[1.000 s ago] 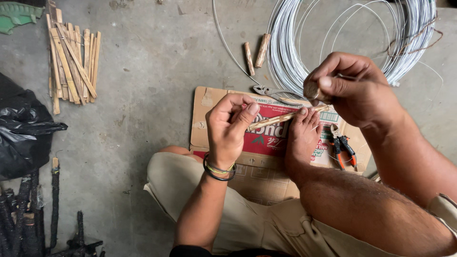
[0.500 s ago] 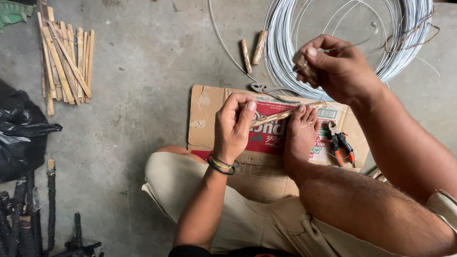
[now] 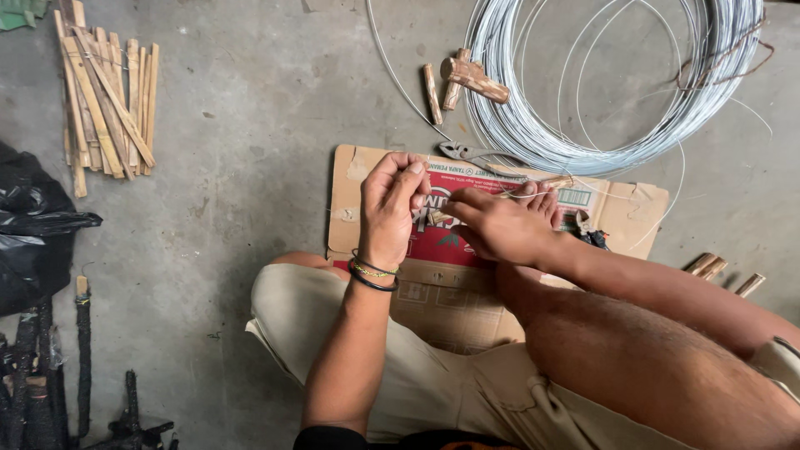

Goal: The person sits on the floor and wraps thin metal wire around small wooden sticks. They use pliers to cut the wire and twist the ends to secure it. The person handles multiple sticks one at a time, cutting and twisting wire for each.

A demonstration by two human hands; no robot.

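I sit cross-legged over a flattened cardboard sheet [image 3: 367,171] on the concrete floor. My left hand [image 3: 392,208] is raised above the cardboard, its fingertips pinched on one end of a thin bamboo stick [image 3: 557,180]. The stick's far end shows by the toes of my foot [image 3: 537,193]. My right hand [image 3: 500,229] lies over that foot, fingers pointing left and closed on a thin wire, almost touching the left hand. Most of the stick is hidden under my hands. A big coil of silver wire [image 3: 600,125] lies just beyond the cardboard.
Grey pliers [image 3: 467,152] rest at the cardboard's far edge, and a second pair [image 3: 588,231] by my right wrist. Short wooden pegs [image 3: 471,77] lie by the coil, a bundle of bamboo slats [image 3: 104,100] far left, a black bag [image 3: 33,242] and dark tools [image 3: 50,367] at left.
My right hand has come down from the wire coil to the cardboard and now meets the left hand over the foot. The left hand has barely moved.
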